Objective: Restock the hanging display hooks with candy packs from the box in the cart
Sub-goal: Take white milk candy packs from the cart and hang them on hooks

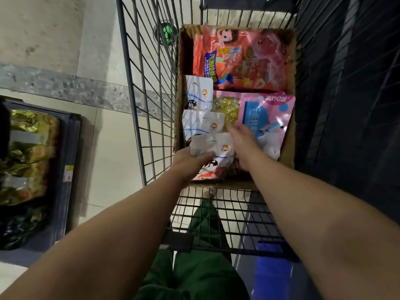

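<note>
White candy pack [213, 148] is pinched by the left hand [190, 162]; right hand [243, 146] spread beside it; box [289, 148] is full, nothing hung yet

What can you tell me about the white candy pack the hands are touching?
The white candy pack is a flat, shiny plastic pouch with a thin blue line, a small orange round logo and a dark cartoon figure. It lies tilted at the near end of the cardboard box in the cart, on top of other packs. The left hand grips its near-left corner, thumb on top. The right hand rests against its right edge. Two similar white packs lie just beyond it.
</note>
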The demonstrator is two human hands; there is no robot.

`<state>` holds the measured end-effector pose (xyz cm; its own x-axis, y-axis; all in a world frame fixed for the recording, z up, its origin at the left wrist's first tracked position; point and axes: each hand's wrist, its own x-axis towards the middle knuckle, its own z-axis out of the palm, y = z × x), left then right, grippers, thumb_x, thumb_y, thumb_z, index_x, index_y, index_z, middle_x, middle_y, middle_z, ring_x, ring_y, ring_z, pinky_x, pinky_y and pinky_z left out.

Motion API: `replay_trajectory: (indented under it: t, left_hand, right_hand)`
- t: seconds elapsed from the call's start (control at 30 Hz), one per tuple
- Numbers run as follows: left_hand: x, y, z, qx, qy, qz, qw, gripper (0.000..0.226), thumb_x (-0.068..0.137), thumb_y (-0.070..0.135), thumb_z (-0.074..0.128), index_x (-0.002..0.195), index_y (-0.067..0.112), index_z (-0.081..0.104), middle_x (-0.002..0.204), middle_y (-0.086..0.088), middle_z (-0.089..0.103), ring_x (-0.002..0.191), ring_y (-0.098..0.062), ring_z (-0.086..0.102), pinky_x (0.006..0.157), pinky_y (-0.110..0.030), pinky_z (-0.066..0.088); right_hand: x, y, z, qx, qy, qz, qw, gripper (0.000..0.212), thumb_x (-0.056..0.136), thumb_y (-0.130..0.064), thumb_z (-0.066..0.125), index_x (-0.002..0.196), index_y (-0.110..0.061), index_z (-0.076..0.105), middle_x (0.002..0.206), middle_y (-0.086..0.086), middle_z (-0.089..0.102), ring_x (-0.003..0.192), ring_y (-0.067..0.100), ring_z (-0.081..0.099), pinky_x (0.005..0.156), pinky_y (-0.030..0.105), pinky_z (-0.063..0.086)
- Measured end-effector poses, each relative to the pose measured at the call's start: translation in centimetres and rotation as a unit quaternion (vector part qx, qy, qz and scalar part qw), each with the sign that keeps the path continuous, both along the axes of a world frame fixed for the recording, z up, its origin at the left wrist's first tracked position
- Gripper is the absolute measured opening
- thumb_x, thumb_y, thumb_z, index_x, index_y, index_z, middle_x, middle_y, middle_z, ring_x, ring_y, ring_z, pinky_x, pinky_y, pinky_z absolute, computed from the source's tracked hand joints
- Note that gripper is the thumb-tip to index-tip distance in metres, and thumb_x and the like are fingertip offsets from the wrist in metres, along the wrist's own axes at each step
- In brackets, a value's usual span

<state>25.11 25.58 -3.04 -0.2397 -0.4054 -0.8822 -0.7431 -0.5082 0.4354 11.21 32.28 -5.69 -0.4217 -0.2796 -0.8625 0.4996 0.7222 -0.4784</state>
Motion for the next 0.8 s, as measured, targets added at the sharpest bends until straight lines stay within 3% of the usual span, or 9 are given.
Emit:
replay_trajectory:
  t: [0.07,0.17,0.33,0.47,0.63,0.8]
  left_hand:
    - [0.5,0.8,-0.5,-0.006,-0.010,0.032,0.999,0.025,0.092,0.028,0.074,0.112,0.013,0.072,0.102,-0.007,0.074,0.099,-0.028,0.069,0.079,-0.031,0.053]
    - [0.7,1.1,-0.8,-0.022,-0.032,0.070,0.997,0.025,0.093,0.032,0.072,0.113,0.016,0.071,0.105,-0.007,0.074,0.100,-0.028,0.069,0.089,-0.043,0.057]
    - [1.1,1.4,-0.8,-0.025,-0.026,0.088,0.996,0.019,0.094,0.028,0.072,0.109,0.016,0.069,0.095,-0.003,0.072,0.090,-0.023,0.070,0.081,-0.040,0.060]
    - [1.0,1.7,0.8,-0.032,-0.008,0.043,0.999,0.022,0.096,0.030,0.069,0.114,0.017,0.068,0.087,0.005,0.067,0.082,-0.013,0.065,0.073,-0.029,0.054]
    - [0.4,1.0,4.4,-0.047,0.037,-0.016,0.998,0.036,0.095,0.033,0.071,0.117,0.004,0.072,0.105,-0.009,0.075,0.100,-0.025,0.071,0.095,-0.040,0.056]
    - [-0.3,-0.8,9.2,-0.054,0.087,-0.105,0.989,0.030,0.094,0.041,0.070,0.096,0.011,0.075,0.095,-0.013,0.077,0.083,-0.024,0.075,0.071,-0.034,0.063]
  right_hand:
    - [-0.1,-1.4,-0.9,0.007,0.055,0.000,0.998,0.035,0.100,-0.036,0.052,0.132,-0.023,0.053,0.117,-0.006,0.055,0.102,0.013,0.052,0.071,0.023,0.044]
    - [0.2,-3.4,-2.1,0.010,0.100,0.048,0.994,0.040,0.097,-0.024,0.058,0.136,-0.020,0.049,0.123,0.001,0.057,0.106,0.018,0.055,0.079,0.024,0.046]
    - [0.3,-3.8,-1.8,0.050,0.116,0.139,0.982,0.029,0.096,-0.029,0.059,0.120,-0.014,0.065,0.119,0.006,0.066,0.107,0.023,0.061,0.087,0.029,0.049]
    - [0.7,-1.6,-0.1,-0.024,0.066,0.056,0.996,0.016,0.100,-0.029,0.050,0.108,-0.019,0.060,0.097,0.005,0.063,0.094,0.027,0.063,0.074,0.034,0.053]
    - [0.3,0.2,4.8,-0.038,0.152,-0.006,0.988,0.021,0.100,-0.024,0.047,0.103,-0.008,0.061,0.089,0.005,0.061,0.080,0.021,0.058,0.069,0.029,0.041]
    - [-0.3,2.8,12.4,-0.026,0.248,-0.057,0.967,0.028,0.100,-0.027,0.046,0.104,-0.001,0.057,0.092,0.013,0.060,0.085,0.029,0.057,0.068,0.034,0.041]
